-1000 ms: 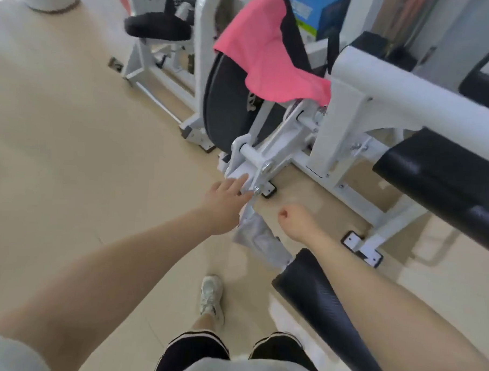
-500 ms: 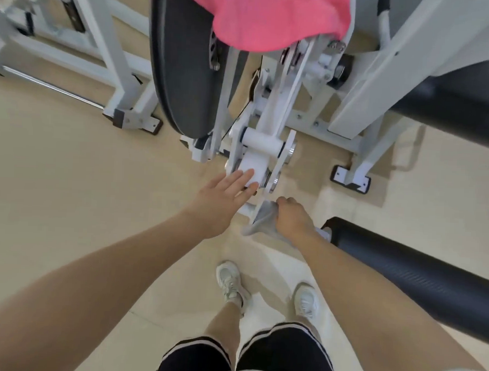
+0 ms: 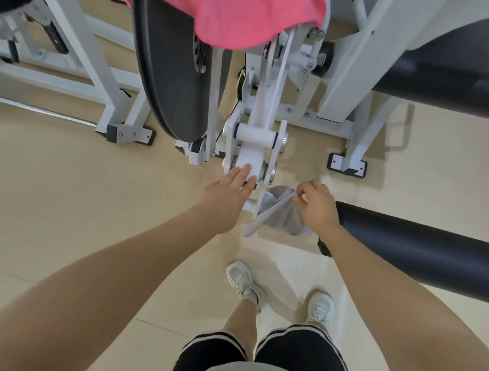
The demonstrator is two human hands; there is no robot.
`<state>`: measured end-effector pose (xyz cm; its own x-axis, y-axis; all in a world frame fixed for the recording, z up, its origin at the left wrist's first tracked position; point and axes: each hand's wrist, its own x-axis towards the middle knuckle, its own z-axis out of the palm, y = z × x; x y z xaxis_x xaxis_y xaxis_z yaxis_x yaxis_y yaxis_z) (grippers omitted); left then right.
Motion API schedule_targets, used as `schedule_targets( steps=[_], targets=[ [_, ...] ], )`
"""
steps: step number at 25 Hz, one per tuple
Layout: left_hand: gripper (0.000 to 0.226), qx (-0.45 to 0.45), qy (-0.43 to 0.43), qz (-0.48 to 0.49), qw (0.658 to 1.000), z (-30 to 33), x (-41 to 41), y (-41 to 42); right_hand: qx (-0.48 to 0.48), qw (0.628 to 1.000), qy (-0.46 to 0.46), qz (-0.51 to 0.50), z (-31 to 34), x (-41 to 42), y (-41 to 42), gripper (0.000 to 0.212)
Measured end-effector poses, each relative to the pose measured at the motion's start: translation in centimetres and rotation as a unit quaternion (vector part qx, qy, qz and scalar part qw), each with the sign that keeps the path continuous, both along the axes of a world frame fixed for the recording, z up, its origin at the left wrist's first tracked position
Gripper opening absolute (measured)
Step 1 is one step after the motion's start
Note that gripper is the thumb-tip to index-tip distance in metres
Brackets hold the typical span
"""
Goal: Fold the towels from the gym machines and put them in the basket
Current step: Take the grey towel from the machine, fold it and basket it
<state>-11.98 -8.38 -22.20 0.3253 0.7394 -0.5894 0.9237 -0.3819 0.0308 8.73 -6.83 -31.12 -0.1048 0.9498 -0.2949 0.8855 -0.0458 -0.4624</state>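
Grey towel (image 3: pixel 281 215) hangs off the white machine lever (image 3: pixel 256 146); my right hand (image 3: pixel 316 206) fingers clamp its top edge, my left hand (image 3: pixel 227 197), fingers together, steadies the lever, so I should lift the cloth clear without snagging.

Black shorts (image 3: pixel 300 353) with white striped hems, grey top, white sneakers (image 3: pixel 243 282), ring on right hand (image 3: pixel 316 206).
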Motion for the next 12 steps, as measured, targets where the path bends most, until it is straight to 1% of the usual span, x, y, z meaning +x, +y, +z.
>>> schedule_targets(
  steps=[2,3,4,6,7,9,11,12],
  targets=[
    [0.074,-0.013,0.028,0.021,0.999,0.8,1.5,-0.3,0.028,0.995,0.085,-0.039,3.4,1.9,-1.3,0.011],
    [0.071,-0.015,0.024,0.028,0.999,1.3,2.4,-0.1,0.029,0.991,0.122,-0.05,5.3,2.9,-1.9,0.011],
    [0.064,-0.018,-0.002,0.028,0.999,2.0,3.4,0.1,0.025,0.986,0.153,-0.059,7.2,4.0,-2.6,0.012],
    [0.054,-0.037,-0.12,0.007,0.992,3.8,6.1,0.3,0.019,0.978,0.19,-0.084,11.0,6.6,-4.4,0.014],
    [0.053,-0.055,-0.191,-0.003,0.98,4.9,7.8,0.2,0.033,0.977,0.192,-0.091,12.8,8.0,-5.2,0.015],
    [0.052,-0.081,-0.307,-0.01,0.948,7.3,11.8,-0.7,0.07,0.973,0.195,-0.105,16.1,11.0,-7.1,0.013],
    [0.044,-0.069,-0.389,0.004,0.919,9.7,16.6,-2.4,0.095,0.958,0.237,-0.132,18.9,14.5,-9.5,0.01],
    [0.037,-0.065,-0.425,0.016,0.903,11.0,19.1,-3.3,0.109,0.947,0.264,-0.149,20.3,16.4,-10.9,0.013]
  ],
)
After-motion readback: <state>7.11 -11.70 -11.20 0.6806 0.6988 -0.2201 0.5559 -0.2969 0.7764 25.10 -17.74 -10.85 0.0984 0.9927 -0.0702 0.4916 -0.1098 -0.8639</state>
